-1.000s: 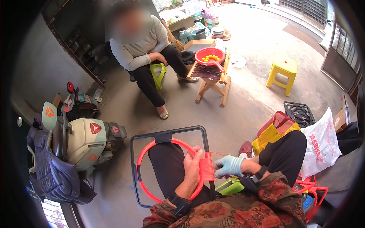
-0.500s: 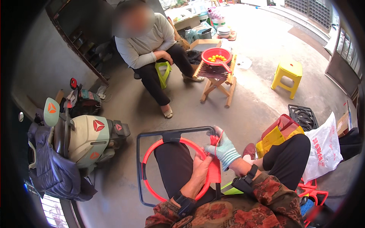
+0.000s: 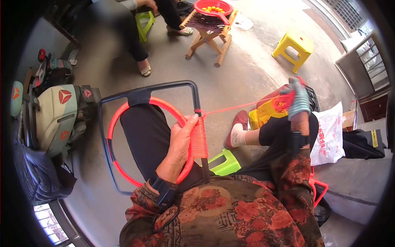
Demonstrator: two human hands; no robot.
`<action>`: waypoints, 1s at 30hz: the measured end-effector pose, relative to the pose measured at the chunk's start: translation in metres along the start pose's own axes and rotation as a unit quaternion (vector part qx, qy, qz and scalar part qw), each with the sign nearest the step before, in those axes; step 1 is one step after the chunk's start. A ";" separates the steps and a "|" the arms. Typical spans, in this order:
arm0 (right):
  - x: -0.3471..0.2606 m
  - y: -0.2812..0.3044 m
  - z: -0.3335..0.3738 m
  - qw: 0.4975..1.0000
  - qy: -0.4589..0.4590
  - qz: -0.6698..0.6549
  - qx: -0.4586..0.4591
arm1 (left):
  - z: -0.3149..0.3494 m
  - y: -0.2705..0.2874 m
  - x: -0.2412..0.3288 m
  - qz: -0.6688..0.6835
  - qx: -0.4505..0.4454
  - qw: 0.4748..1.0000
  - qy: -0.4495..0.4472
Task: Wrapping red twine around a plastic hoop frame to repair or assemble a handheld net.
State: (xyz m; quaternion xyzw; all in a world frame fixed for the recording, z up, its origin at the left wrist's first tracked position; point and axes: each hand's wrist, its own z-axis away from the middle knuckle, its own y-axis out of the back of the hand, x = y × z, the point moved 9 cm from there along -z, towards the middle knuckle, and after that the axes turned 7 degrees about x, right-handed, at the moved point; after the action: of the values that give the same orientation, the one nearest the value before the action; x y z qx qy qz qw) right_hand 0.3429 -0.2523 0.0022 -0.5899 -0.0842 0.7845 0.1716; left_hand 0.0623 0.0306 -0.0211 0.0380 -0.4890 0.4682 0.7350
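A dark rectangular tube frame (image 3: 164,85) with an orange-red cord-wrapped ring (image 3: 112,123) inside it rests across my lap. Close turns of the same cord form a wide band (image 3: 199,140) that binds the ring to the frame's right bar. My bare left hand (image 3: 179,142) grips the ring at this band, thumb near its upper end. Out to the right, my right hand (image 3: 299,103), in a striped knitted glove and slightly blurred, is closed on a bundle of red cord. A taut red cord (image 3: 242,106) runs from the band's top to it.
A yellow stool (image 3: 294,48) and a folding wooden stool (image 3: 210,39) bearing a red basin (image 3: 199,6) of small yellow fruits stand ahead. Another person sits far left on a green stool (image 3: 144,26). A scooter (image 3: 53,111) is at left; bags (image 3: 329,138) lie right.
My right hand has swung away to the right, drawing the cord out into a straight line. My left hand still holds the ring. The view has tilted down and shifted right.
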 end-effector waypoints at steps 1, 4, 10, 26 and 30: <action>-0.003 0.013 -0.005 0.993 -0.016 -0.113 -0.023 | 0.002 -0.001 -0.001 -0.007 0.014 1.000 0.001; 0.013 -0.018 0.023 0.990 -0.015 0.052 -0.130 | 0.006 -0.004 -0.001 0.017 -0.002 1.000 -0.009; 0.110 -0.135 0.183 0.890 -0.253 0.142 -0.353 | 0.006 -0.003 0.006 -0.034 -0.002 0.997 -0.064; 0.133 -0.142 0.159 0.857 -0.343 -0.127 -0.363 | 0.009 -0.014 0.007 0.040 -0.057 0.998 -0.014; 0.131 -0.146 0.152 0.889 -0.296 -0.033 -0.349 | 0.003 -0.022 0.007 0.060 -0.062 0.996 0.006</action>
State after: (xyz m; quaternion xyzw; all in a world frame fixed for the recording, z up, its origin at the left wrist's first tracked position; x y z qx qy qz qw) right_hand 0.1903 -0.0582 -0.0221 -0.3490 -0.4189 0.8367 -0.0522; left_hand 0.0770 0.0214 -0.0058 -0.0403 -0.5139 0.4802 0.7097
